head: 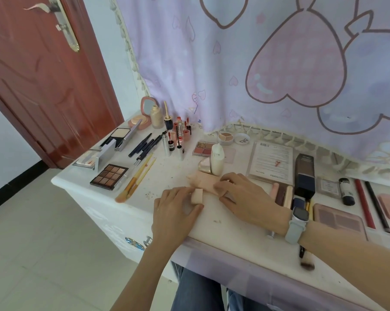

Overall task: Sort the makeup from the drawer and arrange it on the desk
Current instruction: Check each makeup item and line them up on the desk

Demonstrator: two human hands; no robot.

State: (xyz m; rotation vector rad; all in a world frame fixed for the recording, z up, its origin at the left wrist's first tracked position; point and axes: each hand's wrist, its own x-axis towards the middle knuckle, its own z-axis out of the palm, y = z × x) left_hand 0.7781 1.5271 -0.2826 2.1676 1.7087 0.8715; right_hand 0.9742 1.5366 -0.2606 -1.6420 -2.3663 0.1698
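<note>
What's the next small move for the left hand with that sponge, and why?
Probably set the small beige sponge down beside the pink sponge block under the right hand. The left hand pinches it just in front of that block, and similar items already lie grouped on the desk, like the pencils.

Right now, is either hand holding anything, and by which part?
The left hand pinches a small beige sponge block by its sides, thumb below. The right hand rests on a peach sponge; whether it has a grip cannot be told.
</note>
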